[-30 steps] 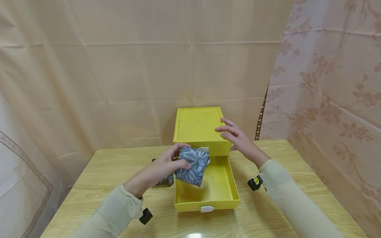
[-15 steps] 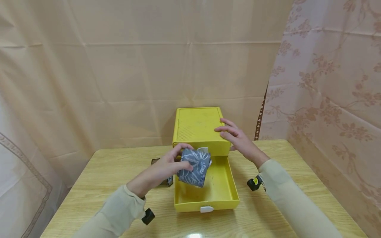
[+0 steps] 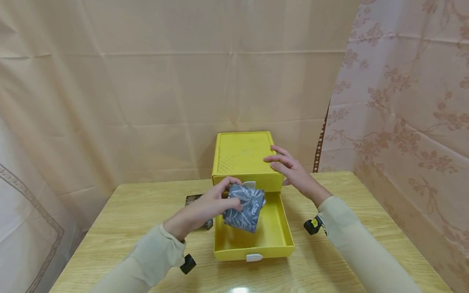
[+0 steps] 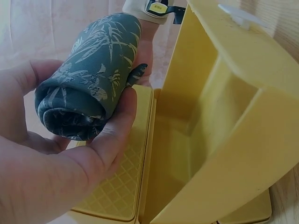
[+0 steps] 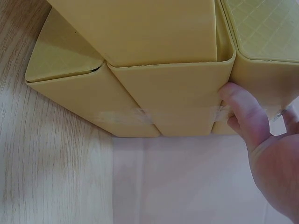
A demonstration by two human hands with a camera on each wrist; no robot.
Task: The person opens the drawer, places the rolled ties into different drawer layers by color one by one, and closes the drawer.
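Above the pulled-out yellow drawer (image 3: 272, 253), my left hand (image 3: 209, 205) grips a rolled grey-blue cloth (image 3: 244, 208) with pale leaf and flower patterns. Thumb and fingers curl round its sides; the left wrist view shows the spiral end of the cloth roll (image 4: 98, 60) and a small strap at its side. My right hand (image 3: 298, 175) rests on the right edge of the yellow drawer unit (image 3: 242, 152), fingers on the top. In the right wrist view, the thumb of my right hand (image 5: 275, 158) touches the unit's side.
A dark patterned item (image 3: 192, 199) lies on the wooden table (image 3: 146, 228) left of the drawer, partly hidden behind my left hand. White handles, one on the drawer front (image 3: 254, 257), stick out from the unit. Beige curtains (image 3: 165, 101) hang behind the table.
My left hand has moved slightly right and down with the rolled cloth, farther over the drawer. More of the dark item on the table shows. The right hand stays on the unit.
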